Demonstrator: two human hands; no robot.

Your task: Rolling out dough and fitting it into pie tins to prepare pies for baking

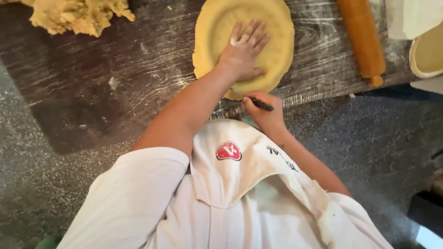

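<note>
Where the view begins, nearest the camera, a white apron (221,193) with a small red emblem on its bib covers the person's chest, over a white short-sleeved top. Beneath and around the person lies a dark speckled floor (378,138), dusted pale in places. Just beyond the apron bib, the right hand (264,113) is curled around a slim dark-handled tool (260,104), most likely a small knife; its tip sits at the near edge of the dough, though the blade itself is hidden. A little farther on, the left hand (243,53) rests palm down with fingers spread, pressing flat on a round sheet of yellow dough (244,44); the hand holds nothing and there is flour on its fingers. That dough disc lies near the middle of a dark wooden board (106,78), streaked with flour, its rim slightly raised. To the right on the same board, a wooden rolling pin (362,39) lies at a slight angle, well apart from the disc. At the far left corner sits a rough lump of the same yellow dough (78,16), untouched. At the far right edge, a pale round dish (427,53) lined with dough is partly cut off by the frame, with a white cloth (413,16) just beyond it.
</note>
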